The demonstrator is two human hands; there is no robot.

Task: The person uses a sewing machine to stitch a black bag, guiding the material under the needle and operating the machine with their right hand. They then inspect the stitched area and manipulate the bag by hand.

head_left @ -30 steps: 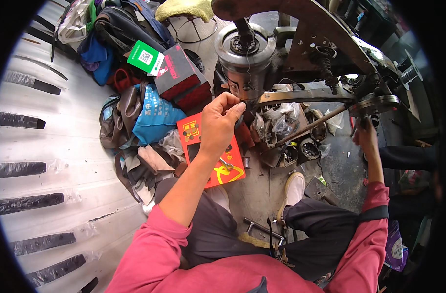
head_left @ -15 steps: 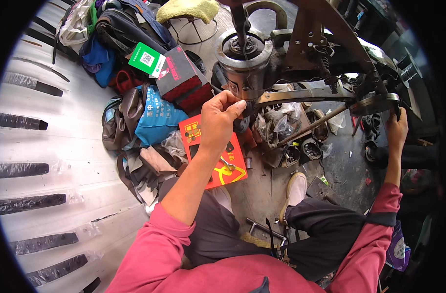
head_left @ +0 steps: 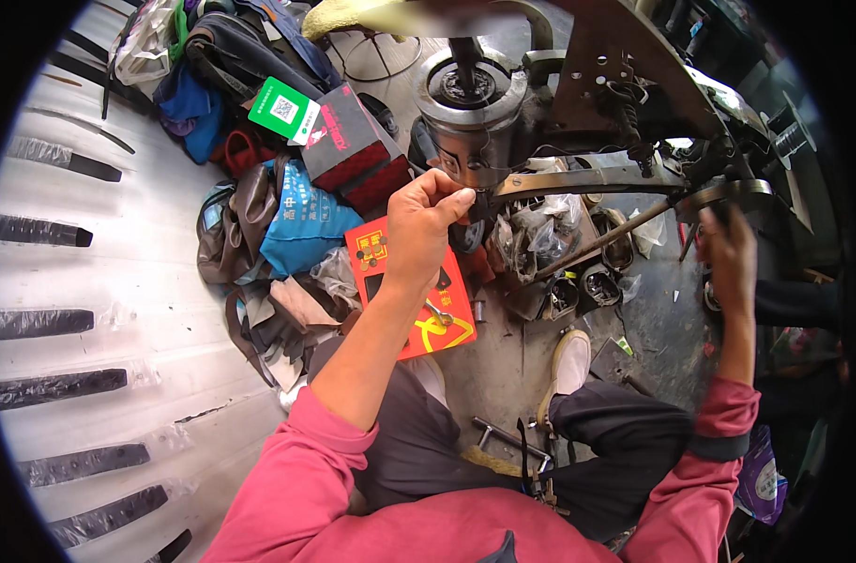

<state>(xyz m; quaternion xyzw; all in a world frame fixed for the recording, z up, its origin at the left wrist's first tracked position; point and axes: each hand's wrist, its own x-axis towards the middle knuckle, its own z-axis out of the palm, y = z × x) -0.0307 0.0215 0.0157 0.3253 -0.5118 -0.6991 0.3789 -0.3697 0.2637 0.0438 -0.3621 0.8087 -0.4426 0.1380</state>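
Left hand (head_left: 420,223) is pinched closed beside the machine (head_left: 578,108), anything held unclear; right hand (head_left: 731,251) is blurred at the wheel (head_left: 695,199), grip unreadable; completion cannot be judged.

Right hand (head_left: 731,251) — back leftward

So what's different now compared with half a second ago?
Your right hand has moved left, from the right end of the dark wheel to its near side; it's blurred, so its grip can't be made out. A blurred pale shape has come in at the top edge. Your left hand stays beside the metal cylinder, thumb and finger together; the red box stays put.
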